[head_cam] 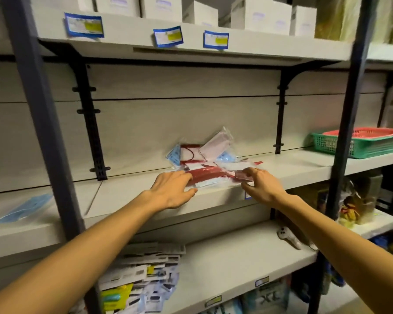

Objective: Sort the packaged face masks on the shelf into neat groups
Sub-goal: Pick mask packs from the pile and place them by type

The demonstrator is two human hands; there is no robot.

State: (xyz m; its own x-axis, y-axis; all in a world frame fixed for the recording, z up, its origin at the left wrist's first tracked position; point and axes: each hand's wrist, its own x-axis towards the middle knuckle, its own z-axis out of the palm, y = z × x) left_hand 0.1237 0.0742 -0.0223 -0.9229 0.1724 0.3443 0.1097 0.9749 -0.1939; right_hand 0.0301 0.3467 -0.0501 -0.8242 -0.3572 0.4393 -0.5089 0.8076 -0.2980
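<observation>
A loose pile of packaged face masks (204,155) lies on the middle shelf (293,168), with red, pink, blue and white packets mixed together. At the front of the pile is a dark red mask packet (208,174) in clear plastic. My left hand (173,189) grips its left end, thumb below and fingers on top. My right hand (259,184) pinches the right end of the same packet. One blue mask packet (25,207) lies apart on the shelf bay to the left.
Dark metal uprights (43,123) frame the bay. Green and red baskets (359,141) sit on the same shelf at the right. White boxes (259,14) fill the shelf above. Below lie a heap of small carded packs (150,268) and a white handheld device (289,239).
</observation>
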